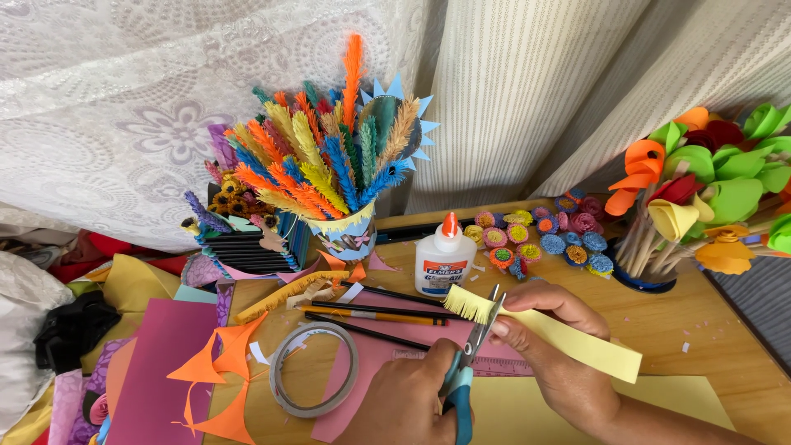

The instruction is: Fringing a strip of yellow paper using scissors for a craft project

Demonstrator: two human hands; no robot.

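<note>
Already, the yellow strip (pixel 568 334) carries a short fringe at its left end; most of it is uncut. Right hand (pixel 560 354), fingers clamped on the strip, holds it above the desk (pixel 725 346); left hand (pixel 412 404) grips the scissors (pixel 470 363), blades at the fringe.

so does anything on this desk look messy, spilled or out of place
Nothing is spilled or broken. Only small paper snippets lie scattered on the wooden desk, and jagged orange paper offcuts lie loose beside the tape ring. The white glue bottle stands upright with its orange cap on.
</note>
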